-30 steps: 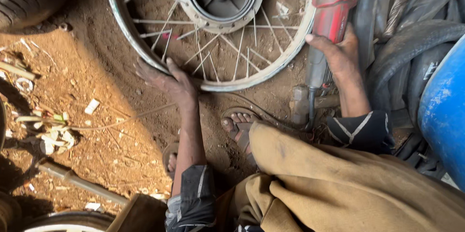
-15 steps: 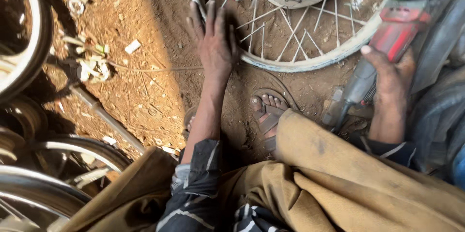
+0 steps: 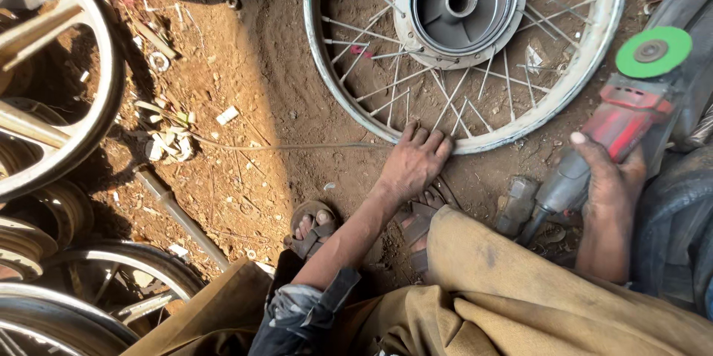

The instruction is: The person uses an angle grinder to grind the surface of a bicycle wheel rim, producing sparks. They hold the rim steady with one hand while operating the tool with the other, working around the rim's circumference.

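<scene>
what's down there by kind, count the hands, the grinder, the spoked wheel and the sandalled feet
hands: 2, left hand on the spoked wheel's rim, right hand on the grinder
grinder: 1, red with a green disc
spoked wheel: 1
sandalled feet: 2
total: 6

left hand [image 3: 416,163] moved onto wheel rim [image 3: 349,96] | view shifted (perhaps leftward)
</scene>
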